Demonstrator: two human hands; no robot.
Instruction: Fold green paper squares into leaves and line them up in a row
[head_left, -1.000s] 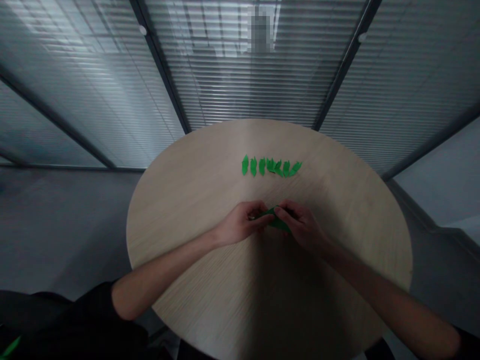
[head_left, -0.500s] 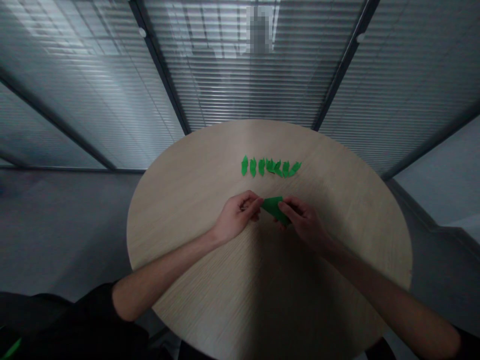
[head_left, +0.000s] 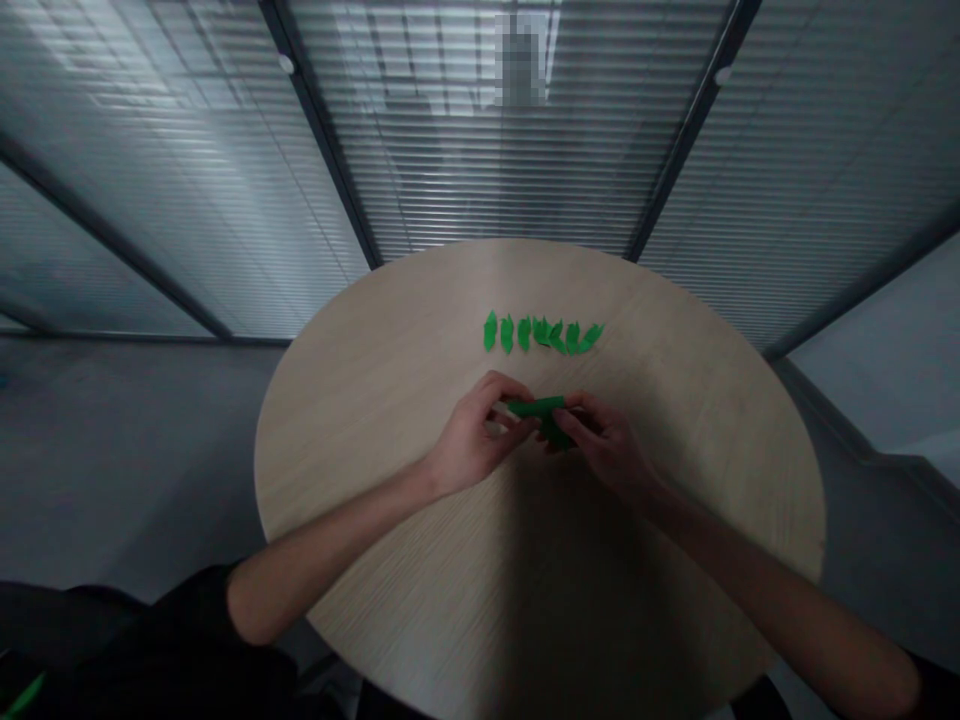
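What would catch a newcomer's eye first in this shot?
The bright row of green paper leaves stands out first, lying across the far half of the round wooden table. Nearer the middle, the left hand and right hand hold a green paper piece between them.

Two bare forearms reach in across the near rim of the round wooden table (head_left: 352, 420) and angle toward its middle. The left forearm (head_left: 337, 530) comes from the lower left, out of a dark sleeve (head_left: 161, 640), and the right forearm (head_left: 765, 580) comes from the lower right. Above the table's centre, the left hand (head_left: 476, 435) and right hand (head_left: 604, 445) face each other, backs up and wrists slightly bent. The left fingers (head_left: 521, 420) and right fingers (head_left: 581, 412) curl inward, pinching, their tips close together.
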